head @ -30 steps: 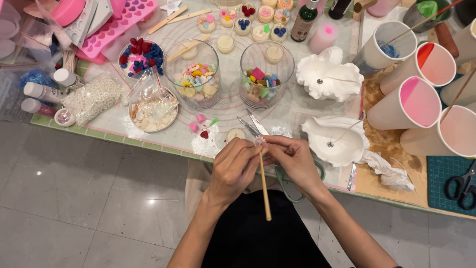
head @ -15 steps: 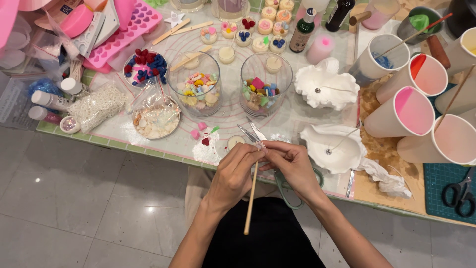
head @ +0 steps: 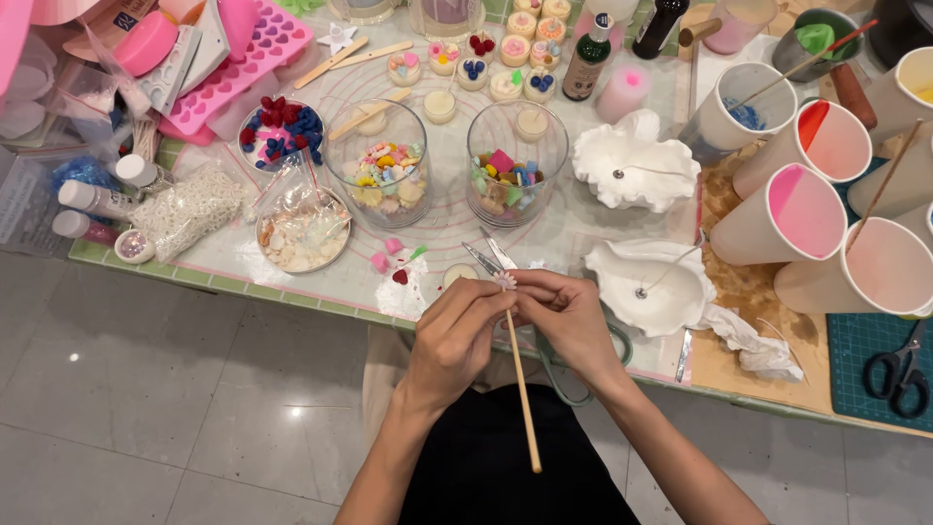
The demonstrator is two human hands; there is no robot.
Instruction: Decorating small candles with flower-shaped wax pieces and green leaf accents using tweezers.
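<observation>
Thin wooden stick [head: 522, 389] swung back rightward; both hands' grip, left hand [head: 457, 335] and right hand [head: 569, 316], pinched on small pink flower piece [head: 503, 281] at its tip.

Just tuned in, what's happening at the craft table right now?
A person holds a thin wooden stick between both hands at the table's near edge. The left hand and right hand pinch its top end, where a small pale flower piece sits. Just beyond lie scissors, two glass jars of coloured bits, and two white shell-shaped dishes with wicks. Pink-lined paper cups stand to the right.
</observation>
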